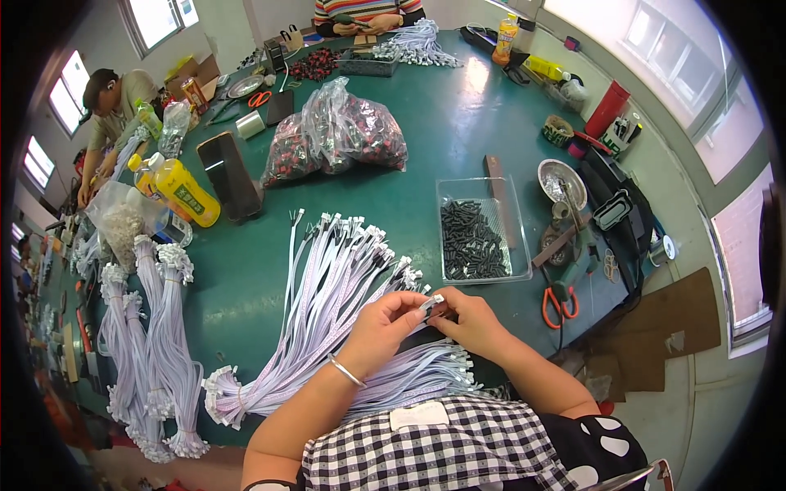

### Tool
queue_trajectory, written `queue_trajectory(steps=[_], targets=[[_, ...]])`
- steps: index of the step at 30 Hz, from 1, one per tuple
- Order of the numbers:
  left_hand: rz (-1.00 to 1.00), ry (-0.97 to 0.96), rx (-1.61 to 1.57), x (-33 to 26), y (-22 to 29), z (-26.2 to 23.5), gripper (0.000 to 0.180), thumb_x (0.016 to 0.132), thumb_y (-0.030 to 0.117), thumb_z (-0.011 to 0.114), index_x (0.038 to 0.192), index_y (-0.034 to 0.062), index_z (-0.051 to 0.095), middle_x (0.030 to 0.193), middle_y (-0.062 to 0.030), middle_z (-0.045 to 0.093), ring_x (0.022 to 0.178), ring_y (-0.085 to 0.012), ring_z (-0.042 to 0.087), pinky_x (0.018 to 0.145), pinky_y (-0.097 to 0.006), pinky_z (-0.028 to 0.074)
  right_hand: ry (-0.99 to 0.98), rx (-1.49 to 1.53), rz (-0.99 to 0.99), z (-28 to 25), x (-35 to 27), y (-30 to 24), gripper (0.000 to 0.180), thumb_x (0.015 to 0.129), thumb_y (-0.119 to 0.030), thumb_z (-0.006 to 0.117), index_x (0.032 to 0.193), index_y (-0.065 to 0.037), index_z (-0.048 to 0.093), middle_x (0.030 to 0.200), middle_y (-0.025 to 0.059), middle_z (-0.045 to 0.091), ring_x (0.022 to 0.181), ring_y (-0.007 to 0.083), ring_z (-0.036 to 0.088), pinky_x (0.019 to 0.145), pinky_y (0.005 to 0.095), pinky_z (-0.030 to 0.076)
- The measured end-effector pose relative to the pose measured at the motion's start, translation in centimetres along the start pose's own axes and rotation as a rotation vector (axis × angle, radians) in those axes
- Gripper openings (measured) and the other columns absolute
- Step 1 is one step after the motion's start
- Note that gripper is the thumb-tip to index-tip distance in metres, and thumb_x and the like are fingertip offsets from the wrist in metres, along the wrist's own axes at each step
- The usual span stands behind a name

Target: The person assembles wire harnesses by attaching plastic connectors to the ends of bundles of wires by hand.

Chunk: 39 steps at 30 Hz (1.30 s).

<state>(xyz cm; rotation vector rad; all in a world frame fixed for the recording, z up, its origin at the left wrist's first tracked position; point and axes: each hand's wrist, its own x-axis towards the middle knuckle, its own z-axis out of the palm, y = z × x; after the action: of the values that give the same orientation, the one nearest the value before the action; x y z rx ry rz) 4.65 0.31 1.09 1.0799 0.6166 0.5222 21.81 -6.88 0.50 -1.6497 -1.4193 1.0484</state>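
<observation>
My left hand (385, 323) and my right hand (468, 321) meet over the green table (442, 123), both pinching one small white connector (431, 304) at the end of a flat ribbon cable. A silver bangle sits on my left wrist. Under my hands a fan of pale lilac ribbon cables (327, 286) with white plugs spreads across the table. A second layer of these cables (417, 376) lies near my chest. Just beyond my right hand stands a clear plastic tray (446, 192) holding several small black parts (473, 241).
Tied cable bundles (160, 344) lie at the left. Yellow drink bottles (184, 192), a dark phone stand (231, 176) and bags of red-black parts (340, 131) stand farther back. Orange-handled scissors (560, 301) and a metal bowl (562, 182) are at right. Other people work at the far and left edges.
</observation>
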Motion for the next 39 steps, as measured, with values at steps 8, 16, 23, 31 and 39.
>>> queue_trajectory(steps=[8,16,23,31,39], targets=[[0.011,0.061,0.009,0.6,-0.6,-0.2,0.015,0.088,0.007,0.058,0.102,0.0030,0.058,0.081,0.0012,0.056,0.070,-0.0049,0.051,0.064,-0.019,0.045,0.178,-0.498,-0.415,-3.9,-1.8,-3.0,0.025,0.076,-0.016,0.068,0.097,-0.003,0.062,0.091,0.0123,0.064,0.090,0.0305,0.060,0.079,0.0391,0.047],[-0.030,0.053,-0.067,0.1,-0.3,0.5,0.007,0.086,0.009,0.061,0.091,0.0043,0.059,0.067,0.0022,0.051,0.053,-0.0047,0.043,0.046,-0.018,0.033,0.140,-1.138,-0.372,-9.2,6.7,-0.5,0.020,0.075,-0.016,0.067,0.094,-0.010,0.065,0.088,0.0071,0.063,0.086,0.0275,0.060,0.073,0.0386,0.046],[-0.105,0.054,-0.163,-0.3,-0.3,0.1,0.004,0.086,0.010,0.059,0.086,0.0069,0.056,0.068,0.0023,0.053,0.052,-0.0059,0.047,0.047,-0.018,0.036,-0.152,-1.175,-0.201,-8.4,7.0,-0.3,0.011,0.076,-0.014,0.061,0.084,-0.008,0.063,0.089,0.0071,0.063,0.089,0.0272,0.061,0.074,0.0398,0.049],[-0.086,0.019,-0.153,-0.2,-0.5,-0.1,0.006,0.087,0.010,0.059,0.090,0.0058,0.056,0.074,-0.0020,0.058,0.054,-0.0065,0.050,0.049,-0.018,0.040,-0.143,-1.180,-0.167,-8.1,7.8,-0.7,0.013,0.076,-0.012,0.057,0.087,-0.006,0.061,0.087,0.0095,0.063,0.087,0.0282,0.062,0.072,0.0394,0.051],[-0.097,-0.014,-0.141,-0.1,-0.7,-0.3,0.010,0.088,0.011,0.060,0.094,0.0053,0.055,0.076,-0.0049,0.060,0.052,-0.0069,0.050,0.048,-0.017,0.041,-0.186,-1.061,-0.188,-8.0,8.1,-0.6,0.019,0.077,-0.016,0.063,0.092,-0.005,0.057,0.089,0.0103,0.062,0.088,0.0291,0.061,0.071,0.0411,0.051]])
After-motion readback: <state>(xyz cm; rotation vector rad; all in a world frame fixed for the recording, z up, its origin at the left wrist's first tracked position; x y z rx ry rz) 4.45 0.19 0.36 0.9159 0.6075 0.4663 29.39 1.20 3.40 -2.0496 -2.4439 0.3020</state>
